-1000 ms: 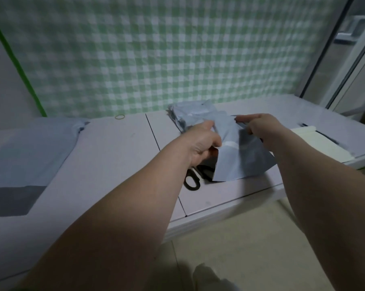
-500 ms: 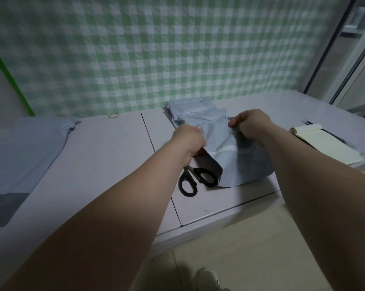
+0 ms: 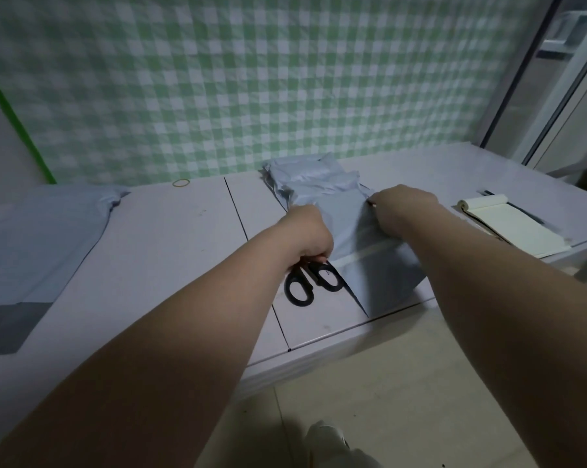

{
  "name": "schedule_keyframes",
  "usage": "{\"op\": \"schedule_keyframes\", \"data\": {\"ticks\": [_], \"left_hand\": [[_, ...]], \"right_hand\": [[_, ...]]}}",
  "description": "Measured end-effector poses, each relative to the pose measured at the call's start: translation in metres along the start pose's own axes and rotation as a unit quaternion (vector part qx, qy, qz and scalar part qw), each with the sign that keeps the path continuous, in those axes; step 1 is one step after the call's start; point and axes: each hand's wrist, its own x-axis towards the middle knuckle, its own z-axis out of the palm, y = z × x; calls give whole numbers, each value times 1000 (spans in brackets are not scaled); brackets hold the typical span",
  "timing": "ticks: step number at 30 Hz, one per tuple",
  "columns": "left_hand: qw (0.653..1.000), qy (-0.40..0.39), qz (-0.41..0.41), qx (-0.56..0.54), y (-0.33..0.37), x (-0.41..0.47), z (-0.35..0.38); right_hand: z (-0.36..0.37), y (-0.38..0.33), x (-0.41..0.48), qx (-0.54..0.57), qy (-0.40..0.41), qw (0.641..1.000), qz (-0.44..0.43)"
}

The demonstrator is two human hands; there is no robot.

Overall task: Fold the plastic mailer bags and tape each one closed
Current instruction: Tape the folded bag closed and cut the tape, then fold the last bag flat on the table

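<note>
A grey plastic mailer bag (image 3: 380,268) with a pale adhesive strip across it lies on the table, its near end reaching the front edge. My left hand (image 3: 307,233) grips the bag's left edge with curled fingers. My right hand (image 3: 400,207) pinches its right edge. Behind them sits a pile of folded grey mailers (image 3: 310,180). Black scissors (image 3: 310,282) lie just under my left hand, partly covered by it and by the bag.
A flat stack of grey mailers (image 3: 38,238) covers the table's left end. A rubber band (image 3: 181,182) lies near the checked wall. An open notepad (image 3: 511,228) with a pen sits at the right. The light grey table (image 3: 170,244) ends at a front edge above the floor.
Both hands have moved away from me and lowered the bag flatter onto the table. The scissors are more exposed than a second ago.
</note>
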Motion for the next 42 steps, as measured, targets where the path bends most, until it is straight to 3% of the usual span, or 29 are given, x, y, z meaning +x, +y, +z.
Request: {"op": "schedule_keyframes", "data": {"ticks": [5, 8, 10, 13, 21, 37, 42], "left_hand": [[986, -4, 12, 168, 8, -6, -4], [957, 48, 22, 284, 7, -7, 2], [952, 86, 40, 292, 3, -5, 7], [937, 30, 46, 344, 0, 1, 13], [932, -25, 30, 361, -12, 18, 9], [932, -24, 45, 358, -21, 36, -7], [925, -25, 52, 376, -25, 16, -18]], "right_hand": [[9, -2, -12, -41, 59, 997, 0], [9, -12, -14, 8, 118, 993, -26], [14, -23, -16, 71, 110, 990, -46], [27, -40, -15, 155, 59, 985, -44], [36, -54, -3, 248, 44, 967, -42], [33, -68, 13, 275, 50, 960, -32], [21, -67, -11, 245, 1, 969, 14]]}}
